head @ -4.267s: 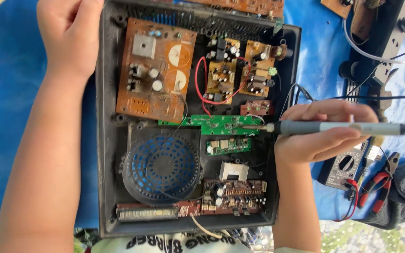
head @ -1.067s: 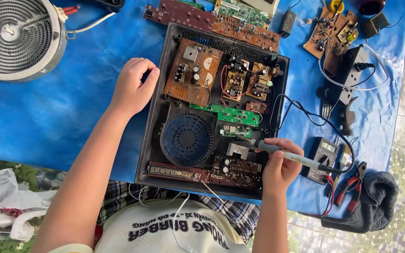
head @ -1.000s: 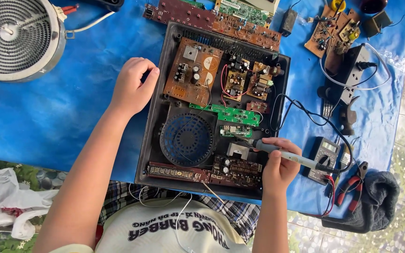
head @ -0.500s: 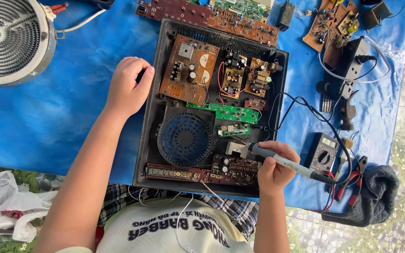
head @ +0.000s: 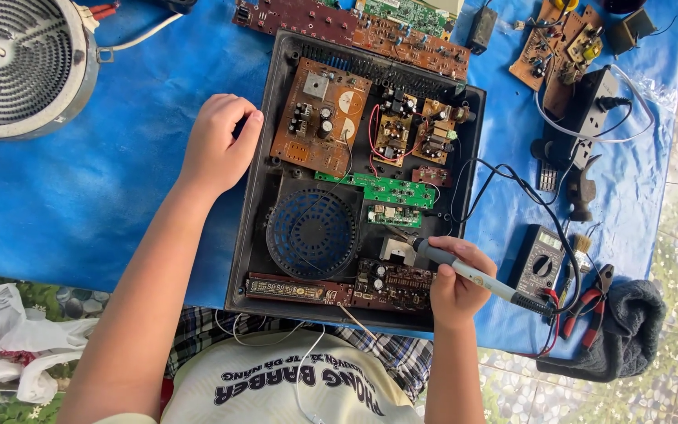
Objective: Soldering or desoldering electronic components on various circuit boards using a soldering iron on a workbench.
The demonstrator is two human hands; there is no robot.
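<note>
1. your right hand wraps closed around a grey soldering iron, its tip aimed toward 10 o'clock at the small green board.
2. your left hand, fingers curled and holding nothing, rests on the 9 o'clock rim of the black appliance casing.
3. the casing lies open on the blue table cover, with a round fan grille at its centre.
4. a multimeter sits at 3 o'clock of your right hand; red-handled pliers lie just beyond.
5. a coil heating plate sits at 10 o'clock, well apart.
</note>
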